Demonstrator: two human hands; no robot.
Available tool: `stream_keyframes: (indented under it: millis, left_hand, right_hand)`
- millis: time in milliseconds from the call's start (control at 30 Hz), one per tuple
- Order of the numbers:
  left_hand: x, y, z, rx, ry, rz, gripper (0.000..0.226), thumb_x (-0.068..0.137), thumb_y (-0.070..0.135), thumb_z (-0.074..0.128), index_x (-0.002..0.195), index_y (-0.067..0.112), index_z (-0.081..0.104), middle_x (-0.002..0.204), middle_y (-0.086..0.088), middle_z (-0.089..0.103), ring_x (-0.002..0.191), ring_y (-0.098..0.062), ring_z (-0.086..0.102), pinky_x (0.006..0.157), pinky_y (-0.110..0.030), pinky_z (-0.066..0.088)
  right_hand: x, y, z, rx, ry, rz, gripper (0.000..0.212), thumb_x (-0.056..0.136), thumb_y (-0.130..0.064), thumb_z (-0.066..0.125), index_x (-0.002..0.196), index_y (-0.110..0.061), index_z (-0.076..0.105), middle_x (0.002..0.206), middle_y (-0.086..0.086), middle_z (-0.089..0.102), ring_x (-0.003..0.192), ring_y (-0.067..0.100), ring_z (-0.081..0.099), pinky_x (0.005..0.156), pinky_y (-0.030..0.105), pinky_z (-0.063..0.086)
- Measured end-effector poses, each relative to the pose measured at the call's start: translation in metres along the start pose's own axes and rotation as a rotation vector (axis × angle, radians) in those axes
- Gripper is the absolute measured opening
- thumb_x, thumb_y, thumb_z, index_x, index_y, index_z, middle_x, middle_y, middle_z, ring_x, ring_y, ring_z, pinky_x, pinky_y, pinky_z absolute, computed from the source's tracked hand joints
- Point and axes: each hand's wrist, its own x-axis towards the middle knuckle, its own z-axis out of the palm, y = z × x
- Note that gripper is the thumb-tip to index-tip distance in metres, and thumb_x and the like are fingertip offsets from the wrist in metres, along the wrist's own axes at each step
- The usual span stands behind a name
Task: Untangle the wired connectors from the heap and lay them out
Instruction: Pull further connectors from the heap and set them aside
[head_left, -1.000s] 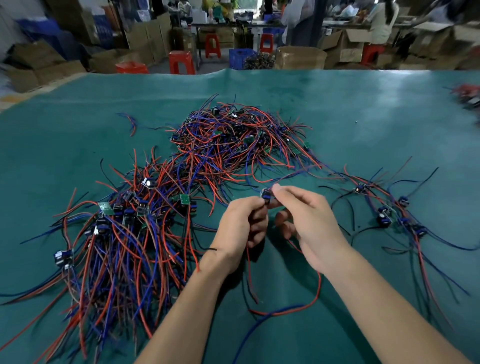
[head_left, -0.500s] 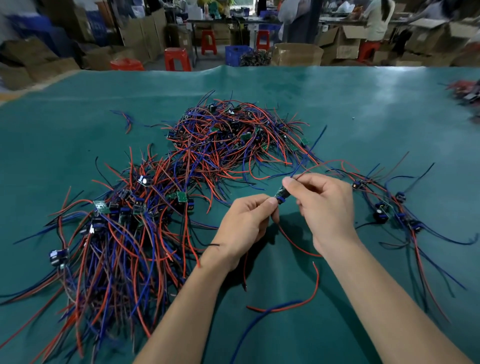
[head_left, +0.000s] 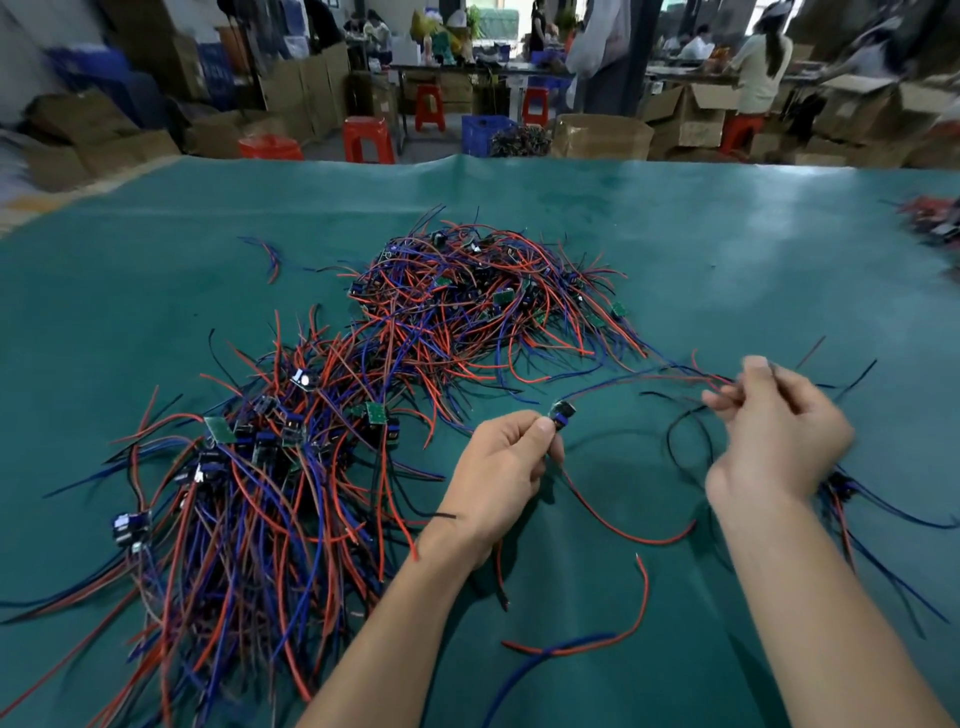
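Note:
A tangled heap (head_left: 467, 312) of red, blue and black wires with small connectors lies mid-table, and a second spread of them (head_left: 249, 493) fans out at the left. My left hand (head_left: 498, 473) pinches one small black-and-blue connector (head_left: 562, 413) between thumb and forefinger. Its red wire (head_left: 623, 530) loops down over the mat. My right hand (head_left: 774, 431), blurred, pinches thin wires (head_left: 675, 371) that run from the connector and the heap. A few connectors (head_left: 841, 486) lie partly hidden behind my right wrist.
The green mat (head_left: 727, 249) covers the whole table. A loose red and blue wire pair (head_left: 571, 649) lies near the front. More wired parts (head_left: 935, 223) sit at the far right edge. Beyond the table stand cardboard boxes, red stools (head_left: 366, 137) and people working.
My hands were together on the connector. Now my right hand has moved right along the wires, and my left hand keeps hold of the connector. The view has tilted up a little.

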Motion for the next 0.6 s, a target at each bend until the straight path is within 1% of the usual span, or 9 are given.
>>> stream_keyframes:
  millis: [67, 100, 167, 233, 300, 333, 400, 533, 600]
  left_hand:
    - [0.001, 0.001, 0.0, -0.055, 0.029, 0.0, 0.039, 0.108, 0.016, 0.037, 0.074, 0.01, 0.055, 0.046, 0.014, 0.028, 0.04, -0.003, 0.02, 0.04, -0.015, 0.017]
    - [0.001, 0.002, 0.001, -0.064, 0.031, 0.002, 0.039, 0.108, 0.016, 0.036, 0.076, 0.008, 0.056, 0.046, 0.012, 0.028, 0.041, -0.004, 0.02, 0.04, -0.016, 0.017]
    - [0.001, 0.001, 0.002, -0.049, 0.02, 0.012, 0.038, 0.108, 0.018, 0.037, 0.079, 0.007, 0.058, 0.048, 0.009, 0.028, 0.042, -0.006, 0.02, 0.041, -0.018, 0.018]
    - [0.001, 0.0, 0.002, -0.013, 0.012, 0.027, 0.036, 0.108, 0.02, 0.04, 0.08, 0.005, 0.058, 0.047, 0.009, 0.032, 0.042, -0.007, 0.024, 0.041, -0.018, 0.022]
    - [0.001, -0.002, 0.001, 0.016, 0.004, 0.036, 0.037, 0.107, 0.021, 0.042, 0.083, -0.003, 0.055, 0.048, 0.007, 0.036, 0.041, -0.008, 0.029, 0.041, -0.018, 0.026]
    - [0.001, -0.002, 0.0, 0.027, 0.0, 0.036, 0.039, 0.107, 0.022, 0.042, 0.084, -0.007, 0.054, 0.048, 0.006, 0.037, 0.041, -0.009, 0.03, 0.042, -0.019, 0.027]
    - [0.002, -0.004, 0.0, 0.047, -0.008, 0.037, 0.039, 0.107, 0.022, 0.043, 0.086, -0.008, 0.057, 0.047, 0.004, 0.039, 0.041, -0.01, 0.033, 0.043, -0.021, 0.029]
    - [0.001, -0.004, 0.001, 0.095, -0.039, 0.059, 0.036, 0.106, 0.02, 0.045, 0.079, 0.008, 0.065, 0.047, 0.002, 0.043, 0.042, -0.011, 0.038, 0.045, -0.019, 0.033]
    - [0.001, -0.005, 0.001, 0.125, -0.059, 0.063, 0.035, 0.106, 0.019, 0.046, 0.077, 0.009, 0.065, 0.047, 0.002, 0.046, 0.042, -0.01, 0.041, 0.045, -0.016, 0.034]
  right_hand:
    - [-0.004, -0.001, 0.001, -0.018, -0.035, 0.083, 0.017, 0.097, -0.008, 0.063, 0.08, -0.01, 0.062, 0.068, 0.005, 0.055, 0.049, 0.009, 0.051, 0.046, 0.022, 0.047]
    - [-0.009, -0.001, 0.002, -0.078, -0.13, 0.132, 0.015, 0.097, -0.009, 0.065, 0.082, -0.008, 0.064, 0.066, 0.005, 0.057, 0.047, 0.009, 0.051, 0.042, 0.022, 0.043]
    - [-0.026, 0.004, 0.005, -0.252, -0.448, 0.198, 0.014, 0.094, -0.014, 0.07, 0.082, -0.007, 0.07, 0.065, 0.004, 0.064, 0.049, 0.01, 0.053, 0.039, 0.023, 0.039]
    - [-0.044, 0.01, 0.008, -0.395, -0.775, 0.176, 0.016, 0.091, -0.022, 0.074, 0.079, -0.011, 0.075, 0.067, 0.003, 0.068, 0.055, 0.011, 0.056, 0.042, 0.024, 0.04]
    - [-0.054, 0.015, 0.009, -0.434, -0.938, 0.103, 0.017, 0.086, -0.028, 0.078, 0.078, -0.013, 0.074, 0.064, 0.003, 0.065, 0.054, 0.012, 0.052, 0.045, 0.023, 0.04]
    - [-0.055, 0.016, 0.009, -0.432, -0.951, 0.072, 0.018, 0.083, -0.03, 0.078, 0.079, -0.013, 0.074, 0.063, 0.003, 0.064, 0.053, 0.011, 0.051, 0.046, 0.023, 0.04]
    - [-0.05, 0.016, 0.008, -0.415, -0.882, 0.024, 0.018, 0.079, -0.034, 0.077, 0.08, -0.016, 0.075, 0.064, 0.001, 0.064, 0.055, 0.01, 0.051, 0.047, 0.021, 0.041]
    - [-0.031, 0.01, 0.005, -0.377, -0.6, -0.083, 0.008, 0.081, -0.03, 0.078, 0.074, -0.026, 0.076, 0.062, -0.003, 0.061, 0.057, 0.016, 0.05, 0.052, 0.031, 0.042]
    - [-0.021, 0.004, 0.001, -0.322, -0.448, -0.101, 0.014, 0.084, -0.023, 0.079, 0.071, -0.025, 0.075, 0.061, -0.006, 0.062, 0.054, 0.014, 0.05, 0.051, 0.03, 0.042]
